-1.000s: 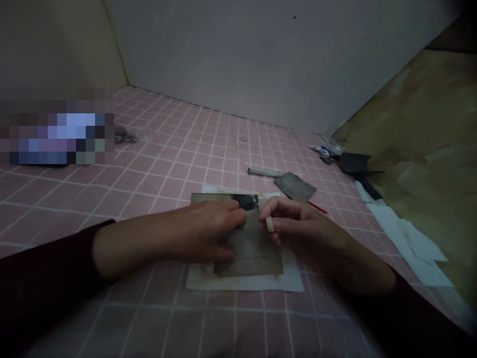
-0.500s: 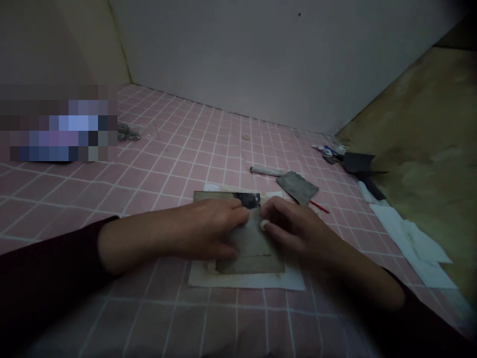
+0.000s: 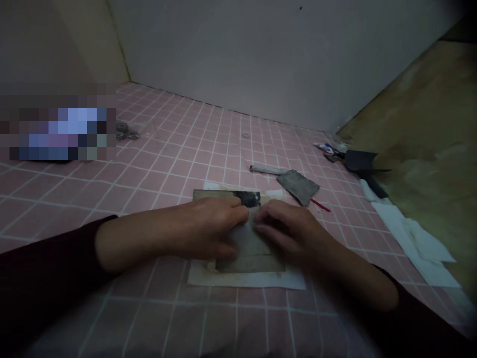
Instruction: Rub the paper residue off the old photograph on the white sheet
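The grey sheet (image 3: 249, 243), which reads as abrasive paper though the dim light prevents certainty, lies just below the centre of the frame, flat on a piece of white paper (image 3: 253, 281) over the pink checked cloth (image 3: 182, 144). The left hand (image 3: 212, 223) rests over its left part, fingers loosely curved and thumb standing apart, apparently steadying it. The right hand (image 3: 292, 226) is at its right part, thumb and forefinger drawn together just beside the left fingertips; whether anything sits between them cannot be told. The step in hand is judged to be fingertip work at the surface of the sheet. To do it well, the left hand should bear down evenly so that the sheet does not creep on the paper beneath, and the right fingertips should stay low, with light, steady pressure and clear of the left fingers. As to orientation, the sheet's near edge runs across the frame, almost level, and the end with the black patch (image 3: 248, 199) points towards the top. A second edge shows just above the near one, suggesting two layers. The long axis cannot be confirmed, the hands covering both flanks. A loose grey piece (image 3: 298, 186) lies to the upper right, with a red stick (image 3: 321, 205) projecting from beside it.
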Tool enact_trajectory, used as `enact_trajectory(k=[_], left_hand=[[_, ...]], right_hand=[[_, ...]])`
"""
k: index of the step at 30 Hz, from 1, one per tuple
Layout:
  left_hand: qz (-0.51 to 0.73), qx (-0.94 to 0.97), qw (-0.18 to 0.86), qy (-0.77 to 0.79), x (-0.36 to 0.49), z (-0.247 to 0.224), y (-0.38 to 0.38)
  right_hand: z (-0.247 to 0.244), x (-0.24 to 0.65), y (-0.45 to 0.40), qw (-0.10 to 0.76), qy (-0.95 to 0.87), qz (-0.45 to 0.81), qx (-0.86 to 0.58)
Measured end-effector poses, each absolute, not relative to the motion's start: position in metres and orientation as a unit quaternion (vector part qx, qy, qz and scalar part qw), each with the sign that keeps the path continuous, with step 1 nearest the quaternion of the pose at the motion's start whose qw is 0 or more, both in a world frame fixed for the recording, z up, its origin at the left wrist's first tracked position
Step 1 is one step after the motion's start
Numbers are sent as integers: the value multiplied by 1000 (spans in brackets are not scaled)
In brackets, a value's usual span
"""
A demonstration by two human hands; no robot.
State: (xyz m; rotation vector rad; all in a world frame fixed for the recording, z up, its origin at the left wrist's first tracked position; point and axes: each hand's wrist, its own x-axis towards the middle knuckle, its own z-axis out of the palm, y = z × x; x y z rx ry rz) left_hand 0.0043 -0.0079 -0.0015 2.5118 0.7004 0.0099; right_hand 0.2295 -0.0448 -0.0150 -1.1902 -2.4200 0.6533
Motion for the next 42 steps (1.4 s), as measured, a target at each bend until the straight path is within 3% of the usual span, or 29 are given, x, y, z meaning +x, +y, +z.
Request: enact_trajectory(k=[3,9,15,21,27,32,38,42], left_hand=[[15,930,260,258,4,-2,-8],[10,932,263,248,2,-1,-7],[5,928,265,260,3,-2,-6],[2,931,262,254,3,0,-6],[11,930,259,262,3,-2,-6],[-3,930,262,256,3,-1,-6],[5,931,260,256,2,-1,-6],[2,931,262,253,2,-1,-6]], right_hand=[[-16,230,-46,187,-865,213,-414],[-4,239,-51,62,-878,223,-420],[-14,225,-52,160,-873,203,-413],[-9,239,-51,103,-876,201,-425],[-13,225,-52,166,-884,180,-399],[-6,238,-52,73,-881,187,-428],[-12,230,-52,139,-876,167,-430],[-9,235,-53,97,-878,179,-433]])
